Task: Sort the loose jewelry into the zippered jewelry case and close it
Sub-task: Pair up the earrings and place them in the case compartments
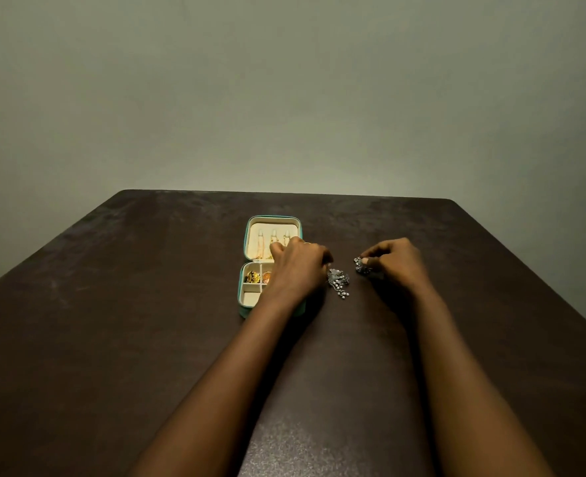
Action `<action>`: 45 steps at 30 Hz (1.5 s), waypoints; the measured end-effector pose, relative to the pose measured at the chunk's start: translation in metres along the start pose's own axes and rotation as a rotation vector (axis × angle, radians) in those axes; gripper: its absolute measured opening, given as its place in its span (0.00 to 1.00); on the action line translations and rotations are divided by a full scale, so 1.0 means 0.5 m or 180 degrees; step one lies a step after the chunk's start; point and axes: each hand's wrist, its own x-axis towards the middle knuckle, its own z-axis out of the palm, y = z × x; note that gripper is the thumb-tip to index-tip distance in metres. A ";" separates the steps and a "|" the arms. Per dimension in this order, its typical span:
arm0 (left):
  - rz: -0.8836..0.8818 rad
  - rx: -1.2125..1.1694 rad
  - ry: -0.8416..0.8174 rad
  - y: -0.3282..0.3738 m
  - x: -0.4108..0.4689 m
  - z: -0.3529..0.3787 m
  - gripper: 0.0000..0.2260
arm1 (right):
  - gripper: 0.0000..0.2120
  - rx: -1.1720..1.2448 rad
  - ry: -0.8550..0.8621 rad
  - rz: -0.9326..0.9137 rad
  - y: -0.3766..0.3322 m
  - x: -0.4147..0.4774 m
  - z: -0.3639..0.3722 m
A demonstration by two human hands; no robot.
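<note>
A small teal jewelry case lies open on the dark table, its cream lid flat at the far side with gold chains hanging on it. Gold pieces sit in a front compartment. My left hand hovers over the case's right half, fingers curled, and hides those compartments; whether it holds anything cannot be made out. A silver beaded earring lies on the table just right of that hand. My right hand pinches a second silver earring between thumb and fingers.
The dark brown table runs to a far edge against a plain grey-green wall. Both forearms stretch from the near edge toward the middle.
</note>
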 end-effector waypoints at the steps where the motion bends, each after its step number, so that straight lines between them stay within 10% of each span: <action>1: -0.0095 0.0023 -0.0080 0.001 0.004 0.001 0.12 | 0.03 -0.0029 0.0011 -0.0005 0.000 0.001 -0.001; 18: -0.0271 0.0125 -0.0051 0.016 0.014 0.028 0.11 | 0.06 -0.0430 0.0408 -0.0050 0.025 0.013 -0.011; 30: -0.0995 -0.1285 0.0060 -0.011 0.018 0.006 0.09 | 0.05 -0.0920 0.0082 -0.0394 0.012 0.005 0.014; 45: -0.0697 -0.2874 0.0477 -0.029 0.012 -0.001 0.10 | 0.09 0.2611 -0.0493 0.1004 -0.010 -0.001 -0.012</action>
